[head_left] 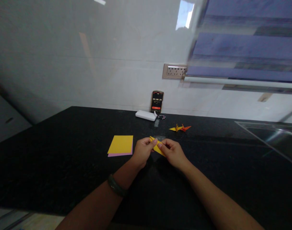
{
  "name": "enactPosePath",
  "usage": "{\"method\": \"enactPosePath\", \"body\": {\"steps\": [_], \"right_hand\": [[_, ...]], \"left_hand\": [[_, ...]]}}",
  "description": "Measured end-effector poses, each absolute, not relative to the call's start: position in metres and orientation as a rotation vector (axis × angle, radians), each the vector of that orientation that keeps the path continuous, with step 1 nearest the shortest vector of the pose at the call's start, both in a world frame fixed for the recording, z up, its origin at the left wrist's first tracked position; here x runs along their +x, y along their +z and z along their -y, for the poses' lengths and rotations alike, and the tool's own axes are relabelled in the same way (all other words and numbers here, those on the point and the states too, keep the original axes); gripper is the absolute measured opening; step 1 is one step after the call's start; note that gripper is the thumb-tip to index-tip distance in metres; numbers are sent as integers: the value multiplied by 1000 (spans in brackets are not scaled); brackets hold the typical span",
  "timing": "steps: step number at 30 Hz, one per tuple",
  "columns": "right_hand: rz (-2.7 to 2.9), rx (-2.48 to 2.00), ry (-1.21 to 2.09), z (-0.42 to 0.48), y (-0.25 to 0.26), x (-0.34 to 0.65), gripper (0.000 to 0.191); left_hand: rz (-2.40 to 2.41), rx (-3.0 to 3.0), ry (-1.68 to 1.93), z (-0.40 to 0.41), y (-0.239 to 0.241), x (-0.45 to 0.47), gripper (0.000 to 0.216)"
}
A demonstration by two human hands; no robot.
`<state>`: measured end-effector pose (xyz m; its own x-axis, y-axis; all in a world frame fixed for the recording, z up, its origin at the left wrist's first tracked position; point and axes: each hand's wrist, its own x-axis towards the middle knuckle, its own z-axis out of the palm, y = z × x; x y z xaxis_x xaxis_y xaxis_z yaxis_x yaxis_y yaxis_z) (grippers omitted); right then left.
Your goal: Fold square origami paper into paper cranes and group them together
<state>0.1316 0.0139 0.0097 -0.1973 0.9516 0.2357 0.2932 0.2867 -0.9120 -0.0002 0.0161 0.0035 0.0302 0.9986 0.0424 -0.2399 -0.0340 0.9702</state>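
Note:
Both my hands meet over the black counter [64,153], pinching a partly folded yellow paper piece [158,148]. My left hand [143,150] grips its upper left end with fingers closed; a dark band sits on that wrist. My right hand [172,152] holds the lower right side, fingers pressed on the paper. A stack of square sheets [121,145], yellow on top with pink under it, lies just left of my left hand. A finished yellow paper crane [176,128] and a red-orange one [185,128] stand side by side beyond my hands.
A phone [157,101] showing a timer leans against the tiled wall, with a white box [146,115] lying before it. A wall socket [174,71] is above. A steel sink [275,137] is set into the counter at the right.

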Motion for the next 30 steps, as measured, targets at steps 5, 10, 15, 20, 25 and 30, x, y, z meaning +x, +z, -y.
{"method": "enactPosePath", "body": {"steps": [5, 10, 15, 20, 25, 30], "right_hand": [[1682, -1122, 1005, -15, 10, 133, 20], [1676, -1123, 945, -22, 0, 135, 18], [1669, -1138, 868, -24, -1, 137, 14], [1932, -1081, 156, -14, 8, 138, 7], [2247, -1053, -52, -7, 11, 136, 10], [2217, -1117, -103, -10, 8, 135, 9]], "left_hand": [[-956, 940, 1307, -18, 3, 0, 28], [-1001, 896, 1289, -18, 4, -1, 31], [-1007, 872, 1210, -17, 5, -1, 29], [-1059, 800, 1238, -17, 6, -1, 28], [-983, 769, 1227, -16, 6, 0, 27], [-893, 780, 1219, -16, 6, 0, 24]]}}
